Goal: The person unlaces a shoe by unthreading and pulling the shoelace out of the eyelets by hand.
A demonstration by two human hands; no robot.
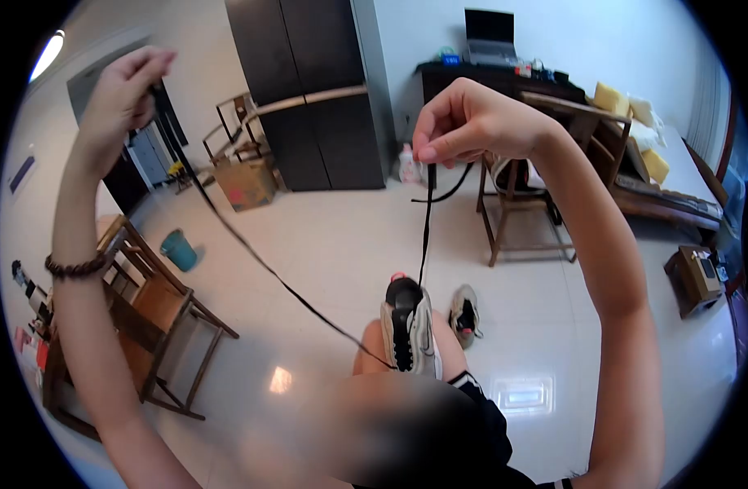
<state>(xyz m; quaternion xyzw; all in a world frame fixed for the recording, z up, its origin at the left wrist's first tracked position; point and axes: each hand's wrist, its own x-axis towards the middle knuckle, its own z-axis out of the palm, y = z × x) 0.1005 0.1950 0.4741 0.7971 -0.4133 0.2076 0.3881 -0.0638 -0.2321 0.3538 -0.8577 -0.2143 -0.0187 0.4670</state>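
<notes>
A sneaker [423,334] in white and black rests on my lap between my knees, its toe end toward me and a pink loop at its far end. From it a long black shoelace [284,281] runs up in two strands. My left hand [125,102], raised high at the left, is closed on one strand, which is pulled fairly straight. My right hand [476,122] pinches the other strand above the shoe, and a loose tail curls out below its fingers. Beyond my right knee, the matching sneaker [465,316] stands on the tiled floor.
At the left is a wooden chair [150,318], with a teal bucket [178,249] behind it. A cardboard box [245,184] sits by a dark cabinet [325,147]. Back right, a laptop [489,39] stands on a dark desk near another wooden chair [525,200]. A small wooden stool [693,281] is farther right.
</notes>
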